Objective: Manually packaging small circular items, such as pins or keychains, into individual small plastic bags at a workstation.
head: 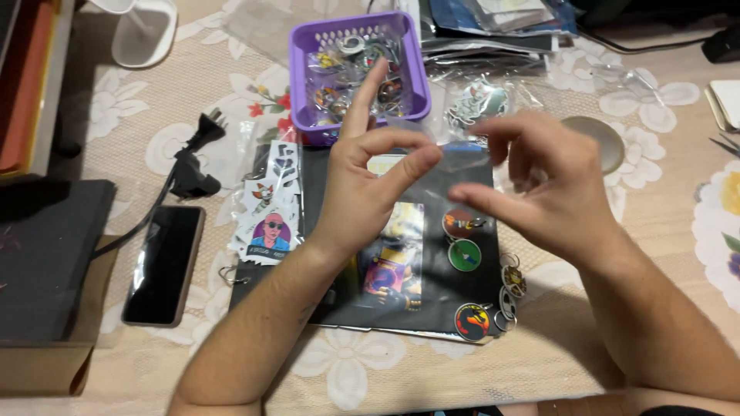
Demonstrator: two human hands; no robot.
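Clear plastic, in the form of a small bag (455, 158), is held up between both hands above a black mat (432, 231). The left hand (370, 185) pinches the bag's left edge between thumb and forefinger, with the remaining fingers fanned upward so that they stay clear of the film. The right hand (547, 185) meets the bag's right side with its fingers curled in; the film is nearly invisible there, so whether this hand is clamped on the bag or only touching it cannot be told. Holding the bag by both edges keeps it taut, off the surface and at eye level.

Below the hands, on the mat, lie a colourful card (393, 258) and several round keychains (465, 254), set in a loose column near the mat's right edge, within reach of the right hand. A pile of stickers (270, 208) sits at the mat's left edge. A purple basket (304, 62) behind the mat holds more bagged keychains, placed directly ahead of the work area. A phone (164, 264) lies well to the left, beside a black plug (193, 154), both apart from the work. A tape roll (601, 139) rests near the right hand, on a floral tablecloth (100, 115).
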